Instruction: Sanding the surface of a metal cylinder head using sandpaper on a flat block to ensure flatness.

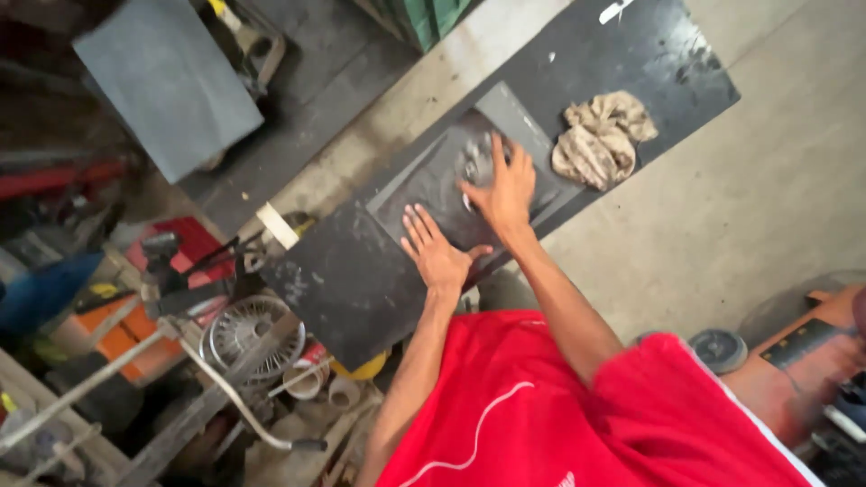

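Head view | left hand (436,253) fingers together, flat on dark panel (424,180) | right hand (505,191) splayed, pressing it

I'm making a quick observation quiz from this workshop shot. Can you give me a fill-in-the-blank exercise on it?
1. Both hands press flat on a dark grey ____ lying on the black board.
2. The crumpled beige ____ lies beside the right hand.
3. The left hand has its fingers ____.

Missing words: panel; rag; spread

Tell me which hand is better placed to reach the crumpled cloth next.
Probably the right hand: it lies flat on the grey panel, nearer the crumpled cloth. The left hand is farther away.
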